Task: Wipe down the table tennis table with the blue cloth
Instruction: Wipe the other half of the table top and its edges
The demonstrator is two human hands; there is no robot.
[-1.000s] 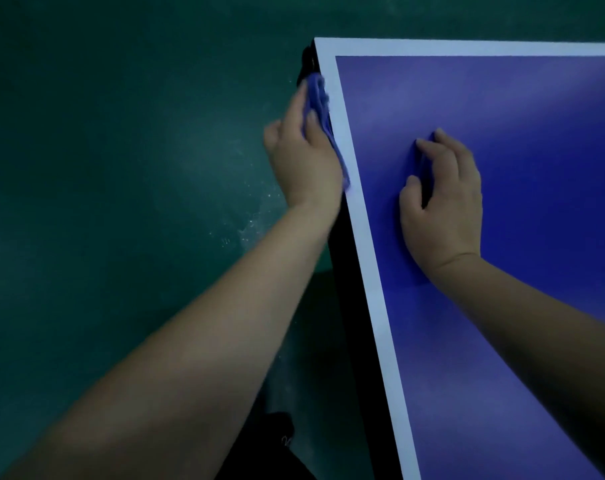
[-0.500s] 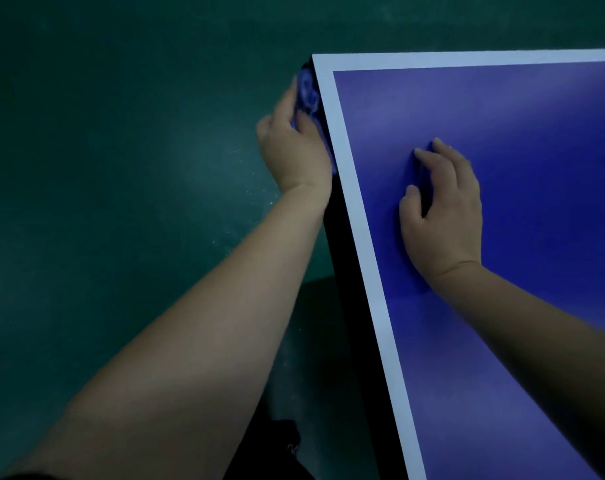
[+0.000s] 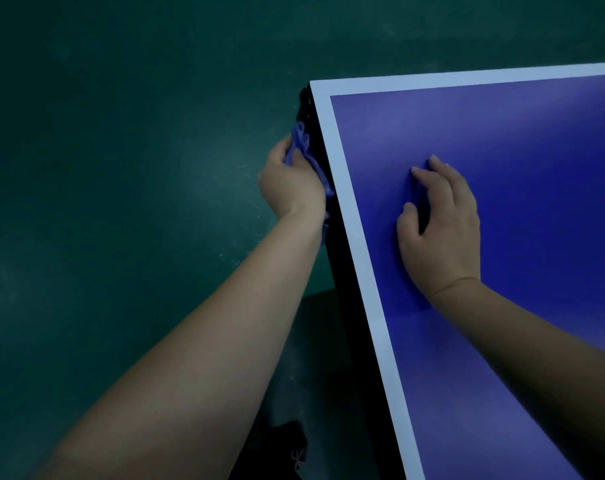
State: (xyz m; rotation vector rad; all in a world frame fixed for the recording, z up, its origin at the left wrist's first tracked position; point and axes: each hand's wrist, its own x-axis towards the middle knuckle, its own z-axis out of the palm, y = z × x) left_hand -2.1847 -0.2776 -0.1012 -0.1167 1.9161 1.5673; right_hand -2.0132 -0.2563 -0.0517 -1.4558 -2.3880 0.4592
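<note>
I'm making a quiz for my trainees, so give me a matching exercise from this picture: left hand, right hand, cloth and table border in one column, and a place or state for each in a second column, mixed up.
Column one:
1. left hand
2. right hand
3. cloth
4. table border

Column two:
A. white stripe along the edge of the top
B. resting on the blue table top, holding nothing
C. bunched against the dark side of the table
D. beside the table edge, gripping the cloth

Pairs: 1-D, 2-B, 3-C, 4-A
</note>
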